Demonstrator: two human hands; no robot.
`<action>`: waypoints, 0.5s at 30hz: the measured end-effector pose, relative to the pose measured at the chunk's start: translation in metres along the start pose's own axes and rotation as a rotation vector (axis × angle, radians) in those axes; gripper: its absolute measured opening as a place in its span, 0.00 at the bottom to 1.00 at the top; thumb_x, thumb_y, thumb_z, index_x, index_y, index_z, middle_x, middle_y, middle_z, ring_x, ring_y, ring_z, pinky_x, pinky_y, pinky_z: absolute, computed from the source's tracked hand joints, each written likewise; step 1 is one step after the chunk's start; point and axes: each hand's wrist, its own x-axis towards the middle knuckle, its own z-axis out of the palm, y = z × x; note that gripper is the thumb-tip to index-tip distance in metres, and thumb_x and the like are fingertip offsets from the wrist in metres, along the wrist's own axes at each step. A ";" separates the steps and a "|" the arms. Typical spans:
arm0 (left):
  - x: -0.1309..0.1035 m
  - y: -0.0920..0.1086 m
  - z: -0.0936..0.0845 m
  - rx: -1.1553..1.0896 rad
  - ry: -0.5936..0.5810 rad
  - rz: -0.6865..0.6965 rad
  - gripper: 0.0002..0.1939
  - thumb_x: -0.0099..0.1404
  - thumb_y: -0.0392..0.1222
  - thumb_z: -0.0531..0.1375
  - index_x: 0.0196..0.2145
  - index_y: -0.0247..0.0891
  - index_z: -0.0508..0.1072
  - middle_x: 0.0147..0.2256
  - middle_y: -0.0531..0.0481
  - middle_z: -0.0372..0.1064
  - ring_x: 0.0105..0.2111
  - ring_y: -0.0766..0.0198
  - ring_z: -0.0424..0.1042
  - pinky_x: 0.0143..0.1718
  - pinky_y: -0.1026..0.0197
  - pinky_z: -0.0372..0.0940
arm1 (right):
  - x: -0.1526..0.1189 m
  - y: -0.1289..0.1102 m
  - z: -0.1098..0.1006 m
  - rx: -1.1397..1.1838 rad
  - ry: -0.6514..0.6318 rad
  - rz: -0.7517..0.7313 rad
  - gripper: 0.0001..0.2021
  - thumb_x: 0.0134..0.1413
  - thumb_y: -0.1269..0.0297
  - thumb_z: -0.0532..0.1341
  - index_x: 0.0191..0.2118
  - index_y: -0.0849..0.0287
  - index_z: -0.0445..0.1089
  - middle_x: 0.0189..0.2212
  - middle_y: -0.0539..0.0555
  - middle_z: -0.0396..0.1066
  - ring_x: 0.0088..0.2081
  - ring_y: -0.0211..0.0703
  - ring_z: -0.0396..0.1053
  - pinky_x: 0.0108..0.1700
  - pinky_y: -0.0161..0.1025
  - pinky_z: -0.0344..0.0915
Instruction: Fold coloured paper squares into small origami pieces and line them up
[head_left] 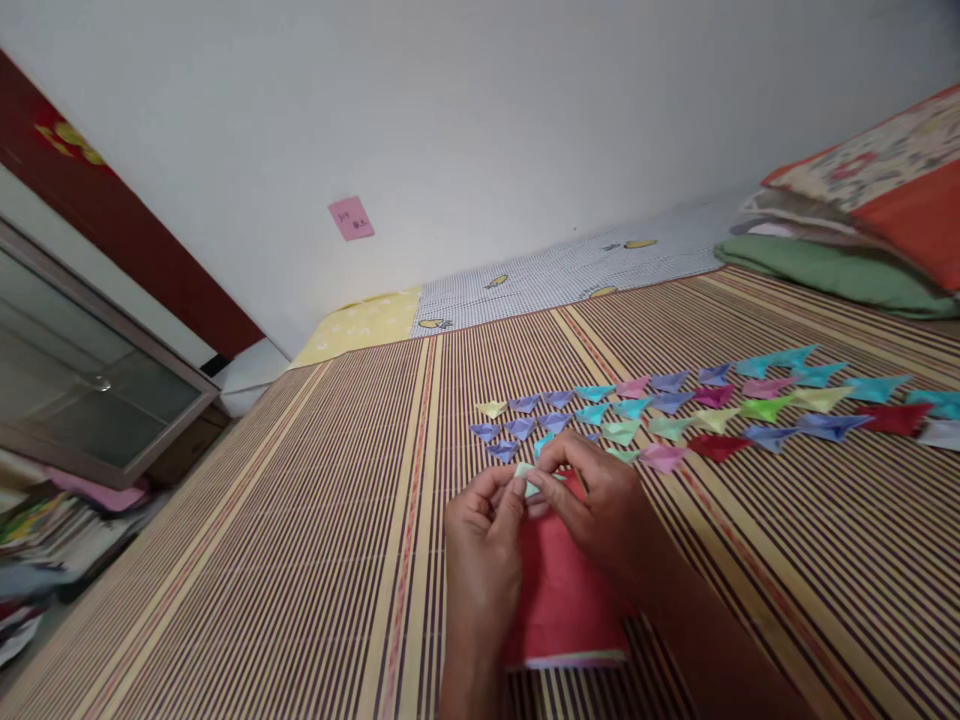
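Observation:
Between my two hands is a small pale green piece of folded paper, pinched at its edges. My left hand grips it from the left with thumb and fingers. From the right, my right hand holds the same paper, its thumb and index finger meeting there; part of the paper is hidden by the fingers. Below both hands lies a stack of paper with a red sheet on top. Just beyond them, several folded paper figures in many colours stand in rows.
A striped bamboo mat covers the bed. Folded bedding and pillows are piled at the back right. A pink note is stuck on the white wall. At the left stands a glass-doored cabinet, with books beneath it.

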 end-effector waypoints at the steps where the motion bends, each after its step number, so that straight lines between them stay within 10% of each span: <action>1: 0.000 0.000 0.000 -0.012 -0.002 -0.005 0.08 0.66 0.43 0.67 0.37 0.35 0.82 0.32 0.47 0.81 0.32 0.60 0.80 0.36 0.61 0.74 | 0.000 0.000 0.001 0.003 0.011 0.010 0.06 0.63 0.69 0.60 0.33 0.57 0.66 0.29 0.50 0.70 0.33 0.43 0.70 0.38 0.41 0.64; 15: 0.004 0.001 -0.004 -0.135 0.040 -0.039 0.12 0.62 0.46 0.70 0.35 0.33 0.78 0.33 0.44 0.81 0.32 0.56 0.82 0.37 0.56 0.77 | 0.006 0.003 -0.022 0.243 -0.118 0.154 0.05 0.57 0.67 0.64 0.30 0.56 0.73 0.27 0.49 0.73 0.31 0.41 0.70 0.35 0.38 0.67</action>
